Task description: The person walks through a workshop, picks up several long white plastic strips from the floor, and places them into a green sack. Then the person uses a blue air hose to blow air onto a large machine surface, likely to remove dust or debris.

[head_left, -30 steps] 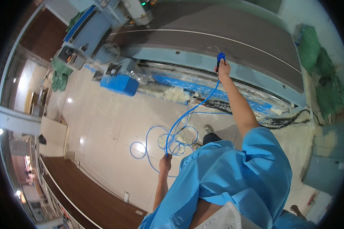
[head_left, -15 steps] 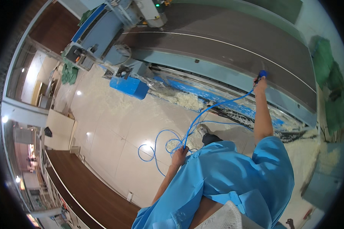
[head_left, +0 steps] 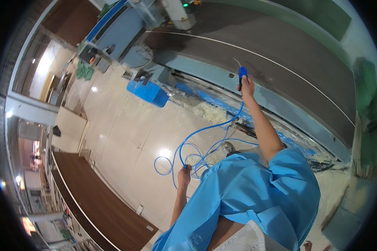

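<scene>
In my right hand [head_left: 247, 88] is a blue air blow gun [head_left: 243, 73] with a thin bent nozzle. It is held over the near edge of a long machine bed with a dark brown top [head_left: 276, 73]. From the gun's grip a blue air hose [head_left: 203, 128] sags down and left to my left hand [head_left: 184, 172], whose fingers are closed round it. Beyond that hand the hose lies in loose loops on the tiled floor, close to my shoe [head_left: 227, 147].
Pale shavings [head_left: 209, 111] lie along the machine's lower rail and on the floor. A blue motor housing [head_left: 147, 93] juts out at the machine's left. A brown-topped bench [head_left: 100, 192] stands at lower left, and green cloth [head_left: 366, 108] hangs at right.
My right hand has swung left along the bed's edge with the blow gun. My left hand has shifted slightly left and down, still holding the hose. The view has turned a little.
</scene>
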Demonstrator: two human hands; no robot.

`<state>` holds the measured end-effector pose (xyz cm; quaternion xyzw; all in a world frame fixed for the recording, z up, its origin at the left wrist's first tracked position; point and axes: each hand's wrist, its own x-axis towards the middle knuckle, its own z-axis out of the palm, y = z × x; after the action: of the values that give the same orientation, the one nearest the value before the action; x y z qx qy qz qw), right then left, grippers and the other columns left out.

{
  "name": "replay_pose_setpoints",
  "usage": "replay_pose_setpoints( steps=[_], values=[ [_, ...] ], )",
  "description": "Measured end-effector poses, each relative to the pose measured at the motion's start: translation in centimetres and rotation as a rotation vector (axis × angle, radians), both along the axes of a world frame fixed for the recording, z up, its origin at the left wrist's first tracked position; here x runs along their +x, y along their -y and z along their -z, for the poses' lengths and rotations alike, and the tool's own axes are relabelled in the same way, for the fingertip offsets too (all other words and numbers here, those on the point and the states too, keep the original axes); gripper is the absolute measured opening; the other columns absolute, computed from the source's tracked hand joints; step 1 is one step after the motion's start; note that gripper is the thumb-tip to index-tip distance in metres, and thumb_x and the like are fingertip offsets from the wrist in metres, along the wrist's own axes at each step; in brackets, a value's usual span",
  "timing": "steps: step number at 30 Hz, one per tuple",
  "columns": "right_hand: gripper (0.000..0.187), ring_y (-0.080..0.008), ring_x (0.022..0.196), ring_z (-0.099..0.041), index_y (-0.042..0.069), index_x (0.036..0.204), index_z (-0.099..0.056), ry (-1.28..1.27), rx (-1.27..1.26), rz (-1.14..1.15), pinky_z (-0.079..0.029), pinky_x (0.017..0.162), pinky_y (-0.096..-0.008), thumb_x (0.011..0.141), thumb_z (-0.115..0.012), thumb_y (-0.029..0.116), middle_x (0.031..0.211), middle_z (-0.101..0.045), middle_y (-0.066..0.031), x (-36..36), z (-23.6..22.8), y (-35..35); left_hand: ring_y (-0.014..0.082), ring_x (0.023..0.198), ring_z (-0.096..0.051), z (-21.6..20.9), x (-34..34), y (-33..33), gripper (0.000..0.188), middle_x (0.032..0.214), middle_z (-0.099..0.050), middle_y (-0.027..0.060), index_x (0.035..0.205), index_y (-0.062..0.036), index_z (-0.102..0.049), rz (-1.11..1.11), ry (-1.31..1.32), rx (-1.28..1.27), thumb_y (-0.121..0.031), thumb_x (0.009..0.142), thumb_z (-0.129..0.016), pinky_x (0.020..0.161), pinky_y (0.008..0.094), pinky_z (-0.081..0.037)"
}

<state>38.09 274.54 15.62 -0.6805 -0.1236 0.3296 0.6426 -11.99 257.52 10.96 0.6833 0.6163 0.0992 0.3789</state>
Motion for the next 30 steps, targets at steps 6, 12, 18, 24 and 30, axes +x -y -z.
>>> replay_pose_setpoints(
  steps=[6,12,18,24,30],
  values=[
    [0.045,-0.0325,0.085,-0.069,0.023,0.136,-0.052,0.98,-0.579,0.09,-0.053,0.071,-0.0454,0.097,-0.048,0.046,0.091,-0.071,-0.0148,5.2,-1.7,1.7,0.0386,0.086,-0.067,0.9,4.0,0.7,0.042,0.092,-0.071,0.0166,0.109,-0.0132,-0.065,0.198,-0.184,-0.096,-0.048,0.096,-0.046,0.072,0.0496,-0.05],
    [0.044,-0.035,0.09,-0.069,0.023,0.135,-0.051,0.922,-0.835,0.205,-0.053,0.075,-0.0489,0.097,-0.047,0.045,0.094,-0.071,-0.0146,12.9,-2.5,8.9,0.04,0.084,-0.067,1.1,9.2,-0.3,0.037,0.09,-0.07,0.0187,0.111,-0.0127,-0.064,0.493,-0.142,0.027,-0.043,0.096,-0.048,0.072,0.0512,-0.05],
    [0.044,-0.038,0.093,-0.068,0.02,0.132,-0.051,0.77,-1.016,0.486,-0.054,0.079,-0.0512,0.096,-0.048,0.046,0.1,-0.07,-0.0168,20.2,-1.7,20.1,0.0391,0.086,-0.067,-1.2,13.5,-2.1,0.035,0.093,-0.069,0.0181,0.11,-0.0106,-0.063,0.611,-0.115,0.05,-0.039,0.097,-0.049,0.072,0.0508,-0.05],
    [0.042,-0.0384,0.092,-0.068,0.016,0.122,-0.059,0.701,-0.821,0.744,-0.053,0.076,-0.0502,0.096,-0.049,0.047,0.1,-0.07,-0.0174,23.9,1.0,23.3,0.0401,0.086,-0.066,-1.6,15.8,-3.0,0.034,0.095,-0.069,0.0183,0.109,-0.0103,-0.063,0.627,-0.119,-0.004,-0.039,0.096,-0.049,0.073,0.0517,-0.05],
    [0.031,-0.0106,0.054,-0.058,0.012,0.1,-0.063,0.073,0.056,0.304,-0.037,0.042,-0.0245,0.096,-0.058,0.042,0.067,-0.061,-0.0036,20.6,5.9,9.9,0.0415,0.084,-0.065,0.3,12.7,-5.1,0.032,0.091,-0.068,0.0212,0.107,-0.0106,-0.063,0.407,-0.17,0.029,-0.037,0.096,-0.049,0.069,0.0522,-0.05]
  ],
)
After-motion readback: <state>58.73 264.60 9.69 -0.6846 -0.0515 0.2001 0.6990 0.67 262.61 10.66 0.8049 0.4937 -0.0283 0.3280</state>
